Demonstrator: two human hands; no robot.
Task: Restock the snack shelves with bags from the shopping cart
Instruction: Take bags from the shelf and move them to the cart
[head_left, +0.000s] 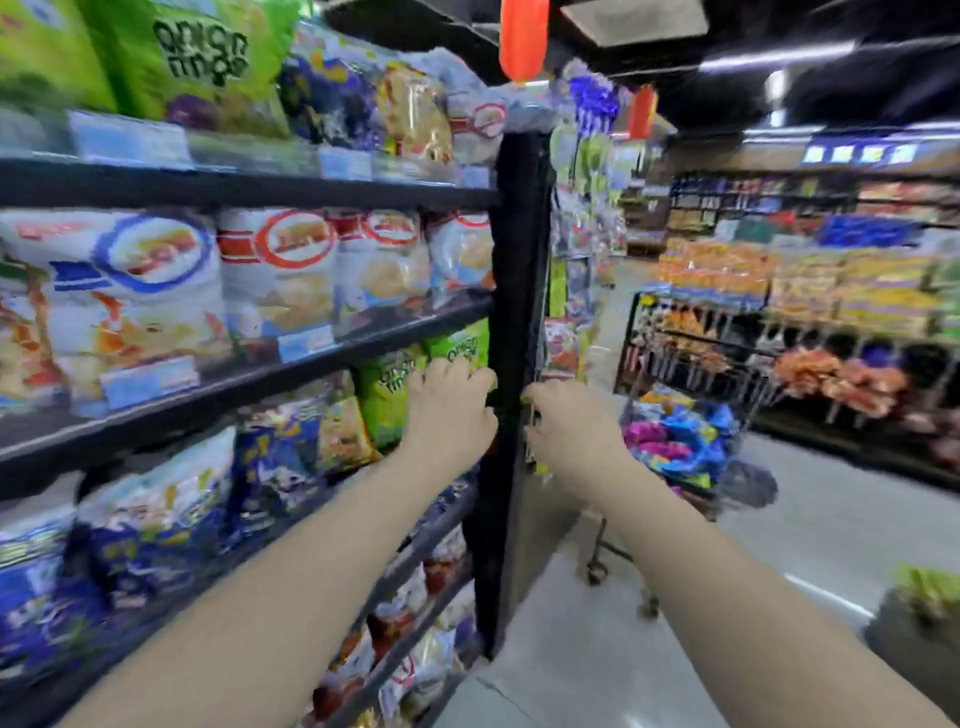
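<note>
Left hand fingers grasp green bag at shelf end; right hand grip unclear through blur. Risk: bag slips past upright, falling.

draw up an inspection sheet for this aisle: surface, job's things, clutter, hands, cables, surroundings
surface: black shelf tiers packed with snack bags; grey floor.
job's things: green onion-ring bag at the third tier's right end; shopping cart beyond the end post, holding blue and pink bags.
clutter: green-yellow thing low at the right, too blurred to name.
hands: left hand grips the green onion-ring bag with curled fingers; right hand curled at the end post's edge, hold unclear.
cables: nothing seen.
surroundings: hanging packets on the end cap, stocked shelves across the aisle, red lanterns overhead.
</note>
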